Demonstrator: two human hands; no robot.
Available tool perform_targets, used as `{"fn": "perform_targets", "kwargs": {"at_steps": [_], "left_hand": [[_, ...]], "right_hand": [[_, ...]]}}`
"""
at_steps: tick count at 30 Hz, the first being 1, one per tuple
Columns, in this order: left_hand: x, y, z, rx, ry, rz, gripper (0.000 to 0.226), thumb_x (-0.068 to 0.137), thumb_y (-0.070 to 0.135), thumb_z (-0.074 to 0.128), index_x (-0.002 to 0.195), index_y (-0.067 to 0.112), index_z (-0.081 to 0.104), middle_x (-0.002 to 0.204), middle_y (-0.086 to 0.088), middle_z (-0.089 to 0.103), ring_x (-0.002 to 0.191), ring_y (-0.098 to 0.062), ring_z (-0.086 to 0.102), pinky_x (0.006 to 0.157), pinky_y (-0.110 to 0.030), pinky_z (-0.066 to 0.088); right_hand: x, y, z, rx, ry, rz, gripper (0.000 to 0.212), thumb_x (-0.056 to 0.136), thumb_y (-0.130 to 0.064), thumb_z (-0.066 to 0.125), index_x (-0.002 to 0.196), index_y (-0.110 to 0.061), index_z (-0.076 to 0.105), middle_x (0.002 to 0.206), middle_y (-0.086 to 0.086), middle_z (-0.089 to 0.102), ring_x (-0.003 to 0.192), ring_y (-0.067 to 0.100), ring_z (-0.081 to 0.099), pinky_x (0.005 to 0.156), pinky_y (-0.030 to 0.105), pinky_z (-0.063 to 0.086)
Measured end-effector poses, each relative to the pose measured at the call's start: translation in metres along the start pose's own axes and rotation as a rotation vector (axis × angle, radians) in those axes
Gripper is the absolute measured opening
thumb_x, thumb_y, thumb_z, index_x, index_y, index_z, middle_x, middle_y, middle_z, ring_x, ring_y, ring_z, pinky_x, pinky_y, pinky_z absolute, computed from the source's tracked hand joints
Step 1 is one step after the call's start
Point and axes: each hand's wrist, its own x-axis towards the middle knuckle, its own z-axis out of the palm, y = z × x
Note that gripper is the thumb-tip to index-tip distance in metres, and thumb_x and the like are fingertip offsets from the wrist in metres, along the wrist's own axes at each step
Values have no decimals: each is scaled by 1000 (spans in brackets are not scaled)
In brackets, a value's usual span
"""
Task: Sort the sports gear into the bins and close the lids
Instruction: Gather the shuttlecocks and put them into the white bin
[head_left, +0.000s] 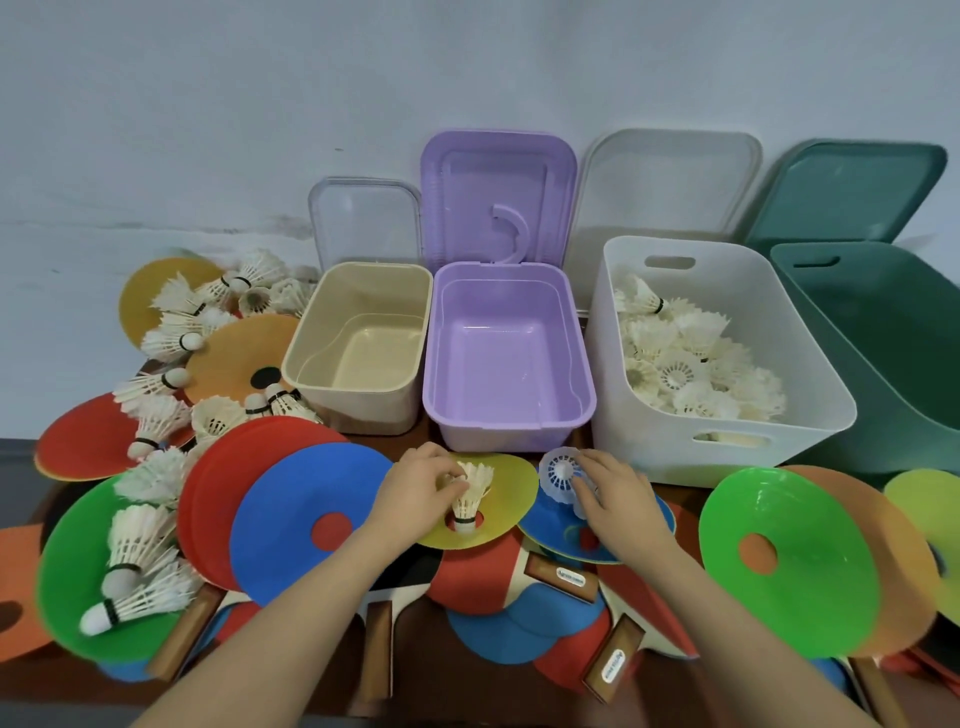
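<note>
My left hand (421, 491) pinches the feathers of a white shuttlecock (470, 493) that stands cork-down in the hole of a yellow disc cone (506, 496). My right hand (613, 499) grips a translucent plastic shuttlecock (558, 473) above a blue disc cone (556, 535). Behind them stand four open bins: beige (306, 364), purple (584, 400), white (608, 364) holding several shuttlecocks (691, 358), and dark green (893, 364). Loose shuttlecocks (150, 415) lie among the discs at left. Table tennis paddles (483, 577) lie under the discs in front.
Four lids lean against the wall behind the bins: clear (363, 223), purple (498, 197), white (670, 182), green (852, 192). Disc cones in red (218, 499), blue (291, 519), green (810, 551) and orange (228, 358) cover the table's front and left.
</note>
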Motion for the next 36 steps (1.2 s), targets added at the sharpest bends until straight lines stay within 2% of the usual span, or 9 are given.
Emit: {"fn": "perform_targets", "kwargs": {"at_steps": [3,7,13,18,22,27,30,33,36], "left_hand": [[-1,7,-6,-85,56,40,9,86,23,66,88,17,71,96,11,56,98,-11,51,84,-22,38],[-4,20,-26,-113,208,235,23,84,31,59,86,12,72,92,6,61,88,-14,57,81,-29,46],[15,56,-57,-72,383,390,30,85,33,54,85,8,71,92,-1,63,90,-11,55,81,-28,45],[47,101,-61,-19,407,472,30,84,31,55,84,7,73,91,-7,65,85,-20,60,77,-31,47],[72,150,-44,-80,375,491,31,83,31,55,85,5,72,94,-9,64,88,-16,56,79,-26,44],[98,202,-1,-137,309,512,13,83,4,64,92,0,72,116,-12,62,98,-24,62,89,-8,34],[111,219,23,-104,261,467,17,87,6,60,99,0,71,129,-9,56,109,-23,58,94,-12,32],[122,223,45,74,167,371,27,93,20,52,112,5,66,141,-7,45,124,-23,46,101,-25,29],[122,217,61,308,31,287,40,99,31,35,136,19,43,150,1,29,137,-17,25,106,-33,19]], "right_hand": [[0,-3,-8,86,145,-92,26,88,-21,59,111,-11,67,111,0,65,98,23,61,82,38,48],[2,-17,-24,142,274,-153,21,78,-4,71,99,-6,70,98,5,68,85,26,65,71,37,53],[16,-36,-63,253,427,-198,27,80,-22,65,100,-4,68,98,3,64,83,10,57,73,19,45],[33,-25,-104,278,533,-146,39,79,-28,70,110,-4,63,107,4,59,88,9,54,78,22,45],[39,12,-131,280,506,-65,60,75,-32,76,124,-5,54,118,4,51,95,15,54,82,33,50],[38,64,-158,283,524,81,60,80,-29,72,130,-9,47,115,-7,41,99,18,52,87,34,47],[44,91,-165,218,480,114,63,83,-35,67,134,-9,43,124,-3,43,108,18,51,91,36,47],[49,113,-163,127,402,142,60,87,-39,61,136,-10,40,134,2,44,118,20,49,94,36,44],[53,128,-155,127,199,139,63,92,-35,55,144,-13,28,144,3,37,128,22,41,102,34,35]]}}
